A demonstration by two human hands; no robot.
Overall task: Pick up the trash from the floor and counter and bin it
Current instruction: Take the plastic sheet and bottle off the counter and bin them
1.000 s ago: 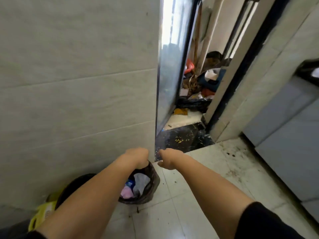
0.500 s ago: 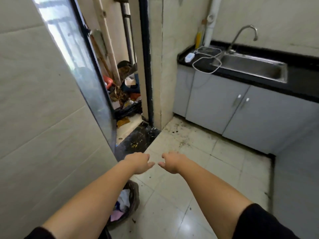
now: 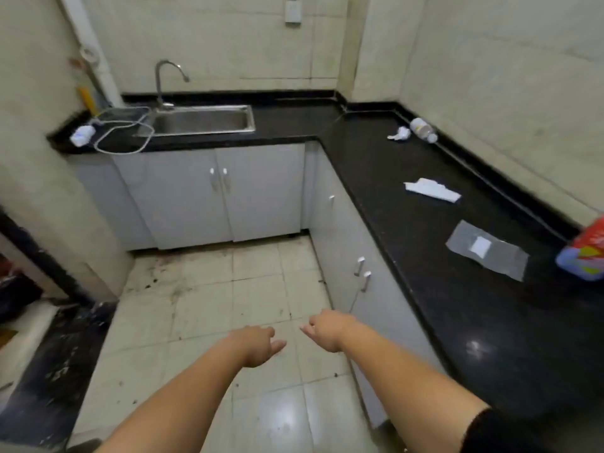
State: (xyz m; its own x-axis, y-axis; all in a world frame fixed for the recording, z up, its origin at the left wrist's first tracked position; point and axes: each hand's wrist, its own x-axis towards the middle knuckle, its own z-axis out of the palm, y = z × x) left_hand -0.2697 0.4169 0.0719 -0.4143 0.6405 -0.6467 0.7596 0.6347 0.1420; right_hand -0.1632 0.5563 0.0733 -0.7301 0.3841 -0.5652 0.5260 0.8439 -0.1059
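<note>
Both hands hang over the tiled floor and hold nothing. My left hand has loosely curled fingers, and my right hand is beside it, near the cabinet front. On the black counter to the right lie a clear plastic wrapper, a flat white paper, a crumpled white tissue and a plastic bottle on its side by the wall. A red and blue package sits at the right edge. The bin is out of view.
A steel sink with a tap is set in the far counter, with a white charger and cable to its left. Grey cabinet doors run under both counters. A dark doorway threshold lies at the left.
The view has swung right, from the wall, doorway and bin to the kitchen corner. The bin has left the view. Both hands stay empty in front of me.
</note>
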